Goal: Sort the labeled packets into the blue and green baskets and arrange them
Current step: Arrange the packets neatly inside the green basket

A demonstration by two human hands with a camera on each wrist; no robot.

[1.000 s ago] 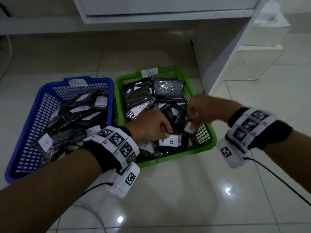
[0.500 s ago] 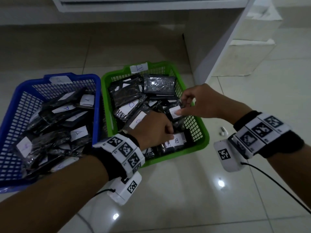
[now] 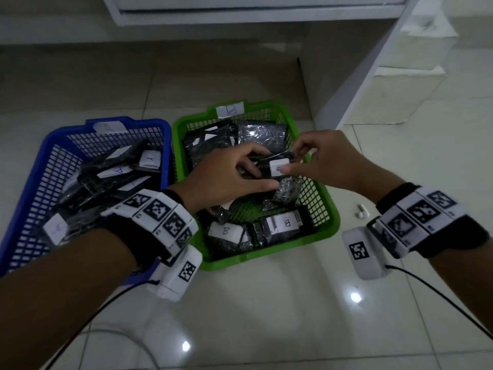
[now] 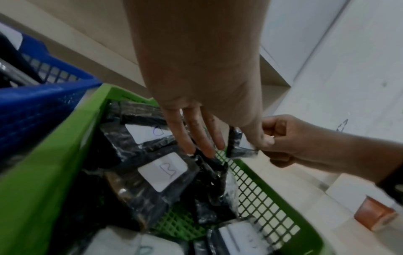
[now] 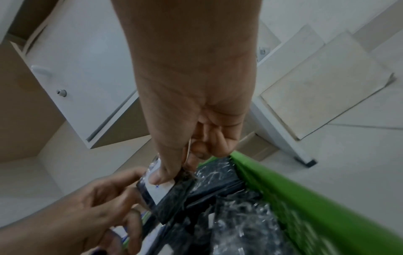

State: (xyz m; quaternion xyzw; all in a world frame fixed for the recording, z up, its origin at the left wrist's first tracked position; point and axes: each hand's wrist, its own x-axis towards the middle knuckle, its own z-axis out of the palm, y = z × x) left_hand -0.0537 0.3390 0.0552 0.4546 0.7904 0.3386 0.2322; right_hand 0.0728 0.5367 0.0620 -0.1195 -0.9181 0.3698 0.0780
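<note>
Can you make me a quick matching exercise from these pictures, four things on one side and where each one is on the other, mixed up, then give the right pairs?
Things:
1. blue basket
2. green basket
3. held packet
4. small white object

Places:
a. on the floor tiles, right of the green basket
b. pinched by the right hand, above the green basket, with the left hand at it too
c. on the floor, tagged B on its far rim
d. on the floor, left of the other basket

Pairs: 1-d, 2-c, 3-b, 4-a
</note>
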